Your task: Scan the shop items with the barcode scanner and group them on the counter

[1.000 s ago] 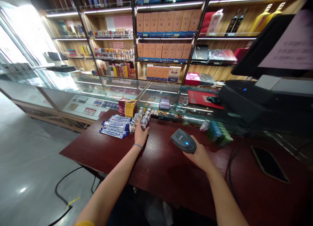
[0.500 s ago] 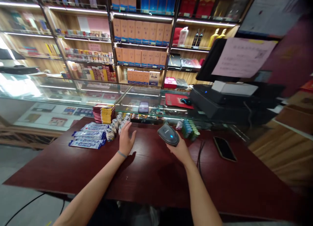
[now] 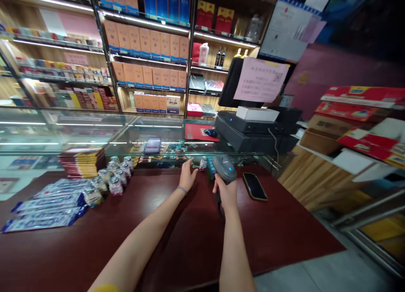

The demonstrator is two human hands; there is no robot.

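Observation:
My right hand is wrapped round the handle of a grey barcode scanner, which shows a blue light on top. Fingers apart and holding nothing, my left hand reaches over the dark red table. A small jar stands just beyond its fingertips. Green containers sit behind the scanner and are partly hidden by it. To the left, several small jars with silver lids stand in rows beside blue and white packets and a stack of red and yellow packets.
A phone lies right of my right hand. Past the table stands a glass display counter bearing a black till, a monitor with a paper sheet and a mouse. Boxes are piled on the right; stocked shelves fill the back.
The view has turned to the right. My left hand has moved right, away from the silver-lidded jars and towards the single jar. The scanner stays in my right hand, now in front of the green containers.

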